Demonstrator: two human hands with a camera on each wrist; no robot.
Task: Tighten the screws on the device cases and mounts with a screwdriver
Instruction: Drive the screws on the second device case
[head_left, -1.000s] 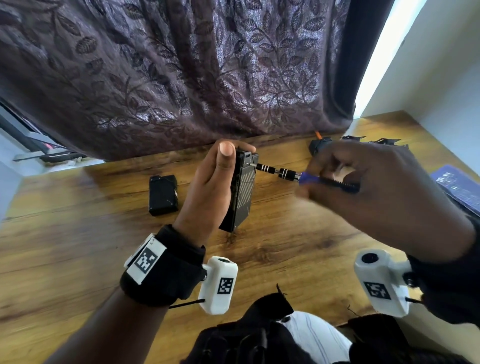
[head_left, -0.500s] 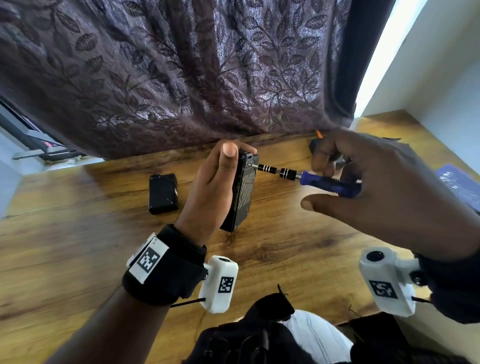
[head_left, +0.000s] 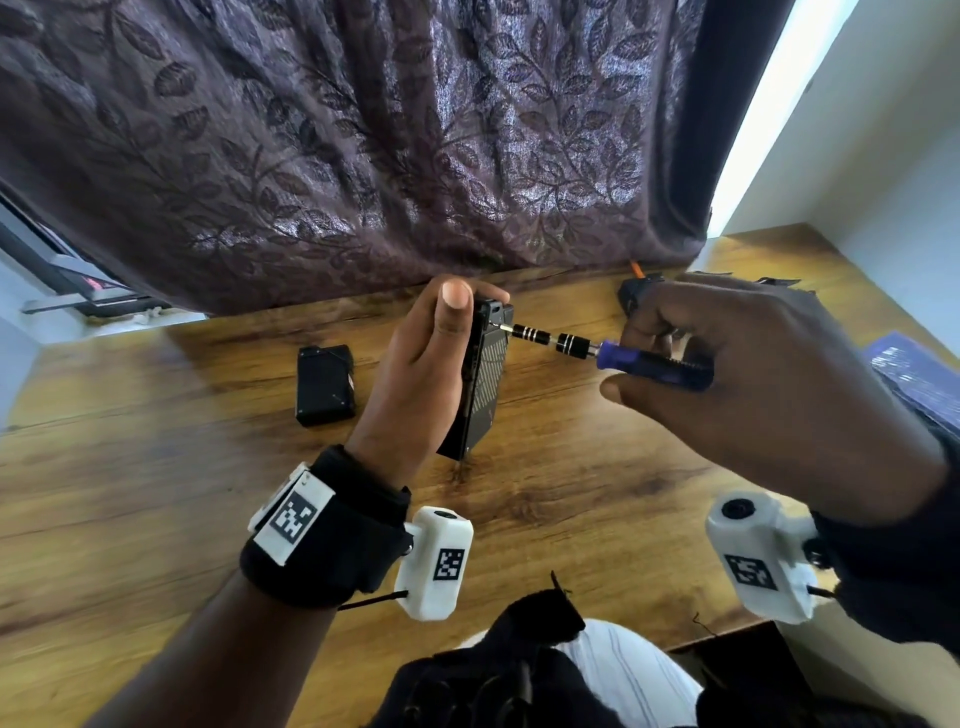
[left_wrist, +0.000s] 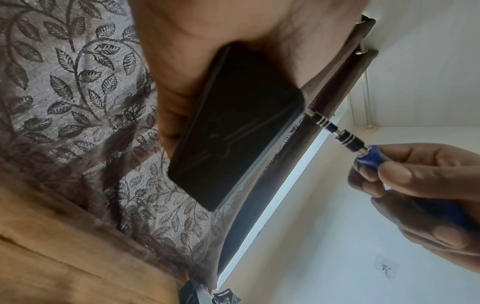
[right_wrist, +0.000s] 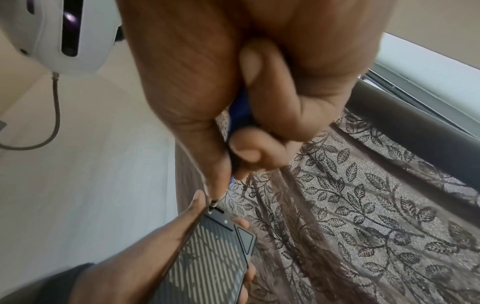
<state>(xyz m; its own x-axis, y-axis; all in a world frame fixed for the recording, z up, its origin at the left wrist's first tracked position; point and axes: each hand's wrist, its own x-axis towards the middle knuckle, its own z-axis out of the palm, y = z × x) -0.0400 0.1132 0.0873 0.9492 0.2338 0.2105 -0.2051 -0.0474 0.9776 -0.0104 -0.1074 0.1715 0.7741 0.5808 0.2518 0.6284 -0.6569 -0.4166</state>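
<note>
Black casing is standing upright just above the wooden table (head_left: 156, 493): your left hand (head_left: 421, 374) is gripping the device case (head_left: 485, 379), while your right hand's (head_left: 753, 384) curled fingers are holding the blue-handled screwdriver (head_left: 623, 353), tip at the case's top corner. Farther back, a second black case (head_left: 324, 384) is lying flat.

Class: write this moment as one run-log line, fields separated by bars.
left hand grips device case upright | right hand holds screwdriver | bit at case's top corner
</note>
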